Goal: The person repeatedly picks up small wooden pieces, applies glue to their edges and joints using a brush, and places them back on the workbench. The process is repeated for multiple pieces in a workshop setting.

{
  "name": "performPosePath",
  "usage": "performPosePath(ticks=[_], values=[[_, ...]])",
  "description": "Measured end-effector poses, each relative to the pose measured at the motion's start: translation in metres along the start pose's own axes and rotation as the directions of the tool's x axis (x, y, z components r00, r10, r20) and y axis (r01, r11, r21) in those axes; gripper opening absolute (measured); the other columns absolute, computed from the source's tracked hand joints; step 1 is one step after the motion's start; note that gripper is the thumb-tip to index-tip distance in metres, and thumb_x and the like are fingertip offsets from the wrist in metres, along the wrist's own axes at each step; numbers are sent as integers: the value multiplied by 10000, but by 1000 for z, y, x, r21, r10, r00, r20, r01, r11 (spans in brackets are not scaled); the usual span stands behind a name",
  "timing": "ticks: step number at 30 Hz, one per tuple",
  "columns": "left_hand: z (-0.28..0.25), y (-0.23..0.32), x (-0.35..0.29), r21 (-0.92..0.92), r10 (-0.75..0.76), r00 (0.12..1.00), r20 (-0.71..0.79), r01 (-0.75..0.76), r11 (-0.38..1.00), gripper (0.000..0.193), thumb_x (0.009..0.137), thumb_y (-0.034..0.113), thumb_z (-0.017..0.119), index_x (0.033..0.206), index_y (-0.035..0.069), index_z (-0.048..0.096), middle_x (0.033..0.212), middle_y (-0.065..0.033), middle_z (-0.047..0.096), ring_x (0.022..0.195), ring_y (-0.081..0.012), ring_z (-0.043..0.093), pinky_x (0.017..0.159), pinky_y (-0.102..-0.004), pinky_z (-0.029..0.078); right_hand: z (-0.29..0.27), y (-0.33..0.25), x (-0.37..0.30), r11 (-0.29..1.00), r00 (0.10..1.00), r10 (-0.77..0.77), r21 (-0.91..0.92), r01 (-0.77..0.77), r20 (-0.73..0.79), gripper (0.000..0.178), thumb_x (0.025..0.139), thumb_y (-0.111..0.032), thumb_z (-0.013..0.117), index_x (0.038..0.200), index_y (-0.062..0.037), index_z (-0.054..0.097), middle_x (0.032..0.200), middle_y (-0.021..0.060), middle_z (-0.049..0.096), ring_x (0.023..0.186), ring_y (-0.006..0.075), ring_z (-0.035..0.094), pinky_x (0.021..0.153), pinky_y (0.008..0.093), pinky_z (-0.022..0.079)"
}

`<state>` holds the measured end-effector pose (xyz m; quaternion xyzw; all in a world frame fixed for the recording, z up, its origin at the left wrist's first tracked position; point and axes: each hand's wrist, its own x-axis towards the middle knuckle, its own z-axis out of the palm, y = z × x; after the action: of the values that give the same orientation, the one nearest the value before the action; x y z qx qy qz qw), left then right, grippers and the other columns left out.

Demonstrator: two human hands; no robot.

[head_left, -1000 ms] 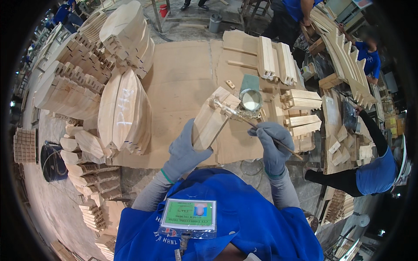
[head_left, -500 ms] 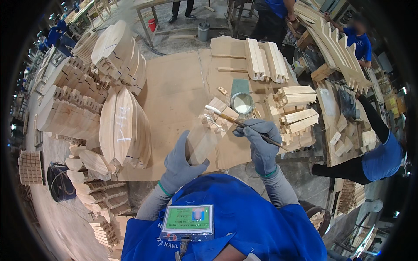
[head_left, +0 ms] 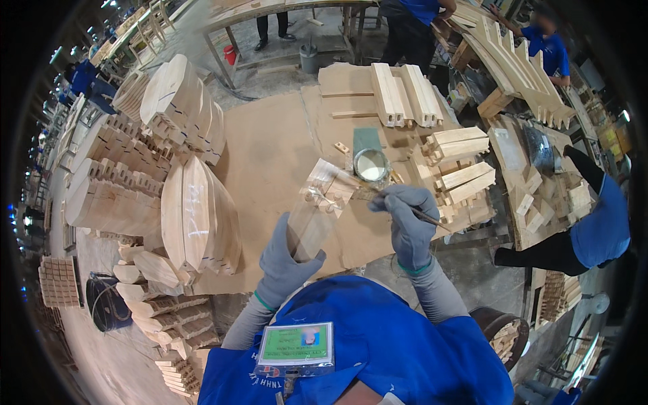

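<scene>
In my gloved left hand is a pale wooden board, its lower end gripped between thumb and fingers and its far end tilted up. White smears mark the board's upper part. My gloved right hand pinches a thin brush by its brown handle, with the head end pointing left at the board's far end. That head is blurred, and whether it touches the wood is unclear. Just beyond stands a round pot of white liquid, beside a flat green piece. A small drilled wood block lies left of it.
Brown cardboard covers the work surface. Tall stacks of shaped wooden panels line the left. Wooden bars and jointed pieces lie at the far side and right. A co-worker in blue stands at the right, others farther off.
The brush head has drawn back rightward from the board's far end, toward the pot. The board remains in my left hand. The whole view has shifted slightly.
</scene>
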<state>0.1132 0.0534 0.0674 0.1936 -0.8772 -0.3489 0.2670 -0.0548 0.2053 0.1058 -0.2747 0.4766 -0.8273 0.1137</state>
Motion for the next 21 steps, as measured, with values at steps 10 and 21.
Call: performPosePath(ticks=[10,21], values=[[1,4,-2,69,-40,999,-29,42,997,895,620,261,808,1338,-13,351,1038,-196,608,863,-313,649,718,-394,526,-3,-8,-5,992,992,54,123,-40,-110,14,868,45,561,875,51,551,846,174,636,762,224,669,686,350,585],[0,7,-2,106,-52,998,-43,56,993,888,615,262,804,1328,-25,358,997,-208,617,823,-320,652,692,-403,521,-15,-8,-5,955,979,204,220,-200,2,41,881,-4,541,851,2,515,796,139,611,681,199,648,636,326,575]])
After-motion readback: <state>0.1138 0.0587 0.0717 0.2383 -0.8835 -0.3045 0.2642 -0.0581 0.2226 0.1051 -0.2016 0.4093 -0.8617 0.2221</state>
